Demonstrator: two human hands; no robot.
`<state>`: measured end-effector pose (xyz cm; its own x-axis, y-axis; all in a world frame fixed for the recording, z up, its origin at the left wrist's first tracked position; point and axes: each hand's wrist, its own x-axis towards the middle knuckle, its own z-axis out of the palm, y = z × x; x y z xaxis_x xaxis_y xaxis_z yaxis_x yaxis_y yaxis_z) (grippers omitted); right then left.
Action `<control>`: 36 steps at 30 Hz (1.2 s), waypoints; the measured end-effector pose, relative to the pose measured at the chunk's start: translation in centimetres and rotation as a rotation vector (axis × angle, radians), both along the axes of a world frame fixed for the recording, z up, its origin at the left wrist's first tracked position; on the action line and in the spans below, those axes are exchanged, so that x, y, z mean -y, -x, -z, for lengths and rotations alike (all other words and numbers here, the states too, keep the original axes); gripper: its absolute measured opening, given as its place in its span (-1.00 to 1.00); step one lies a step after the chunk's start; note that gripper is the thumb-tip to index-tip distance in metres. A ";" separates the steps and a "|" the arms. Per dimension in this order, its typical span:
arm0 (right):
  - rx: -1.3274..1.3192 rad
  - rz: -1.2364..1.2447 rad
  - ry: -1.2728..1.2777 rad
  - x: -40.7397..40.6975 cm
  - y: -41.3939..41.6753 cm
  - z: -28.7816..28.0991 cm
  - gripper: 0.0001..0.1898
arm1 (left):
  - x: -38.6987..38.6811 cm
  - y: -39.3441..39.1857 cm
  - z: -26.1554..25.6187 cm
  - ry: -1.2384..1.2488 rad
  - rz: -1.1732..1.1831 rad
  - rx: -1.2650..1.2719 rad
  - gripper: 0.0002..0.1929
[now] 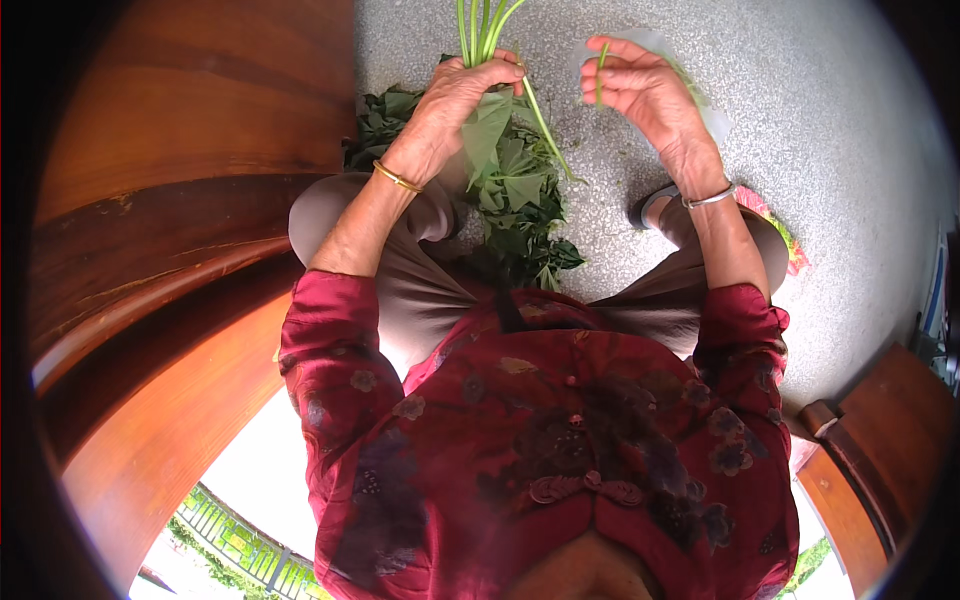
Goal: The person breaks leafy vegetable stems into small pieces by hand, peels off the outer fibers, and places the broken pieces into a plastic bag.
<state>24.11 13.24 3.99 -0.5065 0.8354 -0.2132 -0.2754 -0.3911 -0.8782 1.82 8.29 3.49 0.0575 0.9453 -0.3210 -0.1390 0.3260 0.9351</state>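
My left hand [480, 79] is closed round a bunch of long green leaf stalks [484, 30], which stick out past its far side. One stalk [545, 127] hangs down to the right of that hand, and a broad green leaf [487, 131] shows just below it. To the right, my right hand [637, 86] holds a short piece of green stalk [601, 75] at its fingers. Under and behind the left hand, a heap of leafy greens [517, 202] lies on the speckled floor. A translucent plastic bag or sheet [716, 124] with something green lies beneath the right hand.
A large wooden panel [195, 97] borders the left side. More wooden furniture [892, 420] stands at the lower right. A red and green patterned thing [787, 240] lies beside the right knee. My legs are spread on either side of the greens, with a shoe [646, 206] on the floor.
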 end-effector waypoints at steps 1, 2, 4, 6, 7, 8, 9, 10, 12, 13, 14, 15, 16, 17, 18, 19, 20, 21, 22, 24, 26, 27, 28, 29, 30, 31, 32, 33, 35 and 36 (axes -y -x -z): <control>0.000 0.005 0.000 0.0 0.0 1.0 -0.89 | 0.0 -0.2 -0.3 0.000 0.005 0.000 -0.82; -0.050 -0.035 0.032 0.0 -0.1 2.9 -0.86 | 0.0 -0.4 -0.5 0.003 0.021 -0.016 -0.84; 0.036 -0.054 0.052 0.9 1.2 2.6 -0.77 | 0.3 -0.3 -0.7 0.010 0.024 -0.034 -0.86; 0.297 -0.094 -0.042 2.1 2.1 1.2 -0.75 | 0.4 -0.3 -0.6 0.032 0.027 -0.003 -0.86; 0.558 -0.132 -0.139 2.4 2.6 0.7 -0.73 | 0.3 -0.4 -0.5 0.032 0.025 -0.003 -0.86; 0.516 -0.075 -0.306 2.7 3.1 2.2 -0.77 | 0.3 -0.3 -0.3 0.028 0.045 -0.005 -0.86; 0.518 -0.075 -0.305 2.7 3.1 2.3 -0.77 | 0.3 -0.4 -0.3 0.024 0.068 -0.006 -0.86; 0.562 -0.081 -0.423 2.7 3.0 2.3 -0.80 | 0.3 -0.5 -0.4 0.024 0.068 -0.004 -0.86; 0.604 -0.089 -0.541 2.6 2.9 2.5 -0.81 | 0.3 -0.6 -0.6 0.014 0.099 -0.022 -0.86; 0.634 -0.054 -0.613 2.4 2.9 2.7 -0.83 | 0.3 -0.6 -0.7 0.014 0.097 -0.022 -0.86; 0.664 -0.019 -0.685 2.3 2.9 2.8 -0.84 | 0.2 -0.5 -0.7 0.035 0.063 0.001 -0.87; 0.665 -0.020 -0.684 2.2 2.9 2.9 -0.84 | 0.2 -0.4 -0.7 0.057 0.031 0.025 -0.88; 0.665 -0.004 -0.730 2.1 2.8 2.9 -0.85 | 0.2 -0.2 -0.7 0.058 0.031 0.026 -0.88; 0.665 0.011 -0.775 2.1 2.7 3.0 -0.85 | 0.1 0.0 -0.7 0.066 0.039 0.034 -0.86; 0.666 0.010 -0.774 2.1 2.7 2.9 -0.85 | 0.1 0.1 -0.8 0.074 0.047 0.041 -0.83; 0.682 0.015 -0.823 2.2 2.7 2.9 -0.85 | 0.1 0.0 -0.9 0.075 0.048 0.042 -0.83; 0.699 0.021 -0.873 2.3 2.7 2.8 -0.86 | 0.3 -0.1 -1.1 0.074 0.037 0.006 -0.80; 0.700 0.022 -0.872 2.4 2.8 2.5 -0.86 | 0.5 -0.2 -1.3 0.073 0.028 -0.029 -0.75; 0.713 -0.009 -0.851 2.6 2.8 2.2 -0.86 | 0.6 -0.3 -1.6 0.073 0.029 -0.028 -0.75; 0.725 -0.038 -0.830 2.8 2.8 2.0 -0.86 | 0.9 -0.2 -2.2 0.114 0.084 -0.039 -0.73; 0.637 -0.064 -0.807 2.9 2.8 2.1 -0.85 | 0.9 -0.1 -2.2 0.116 0.084 -0.022 -0.73; 0.638 -0.063 -0.806 2.8 2.8 2.3 -0.85 | 0.9 -0.1 -2.2 0.118 0.084 -0.003 -0.72; 0.611 -0.065 -0.798 2.7 2.7 2.6 -0.86 | 0.9 0.0 -2.0 0.119 0.085 -0.002 -0.72; 0.583 -0.067 -0.791 2.6 2.7 2.8 -0.86 | 0.9 0.2 -1.8 0.096 0.103 0.049 -0.74; 0.582 -0.070 -0.791 2.6 2.8 2.6 -0.86 | 0.9 0.3 -1.6 0.074 0.117 0.100 -0.75; 0.596 -0.076 -0.773 2.6 2.9 2.4 -0.86 | 0.9 0.4 -1.3 0.074 0.114 0.100 -0.75; 0.610 -0.083 -0.755 2.6 3.0 2.2 -0.87 | 0.9 0.4 -1.0 0.083 0.125 0.117 -0.76; 0.611 -0.082 -0.753 2.6 3.0 2.2 -0.87 | 0.9 0.0 -1.4 0.092 0.141 0.135 -0.77; 0.608 -0.095 -0.802 2.4 3.0 2.2 -0.88 | 1.4 -1.1 -2.2 0.119 0.068 0.107 -0.78; 0.609 -0.094 -0.801 2.5 3.1 2.2 -0.88 | 1.6 -1.5 -2.7 0.144 -0.008 0.078 -0.79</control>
<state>21.04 10.78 1.84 -0.5700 0.8081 0.1486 0.3090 0.3784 -0.8725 3.34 6.71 6.23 0.0799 0.8903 -0.4483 -0.2126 0.4546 0.8650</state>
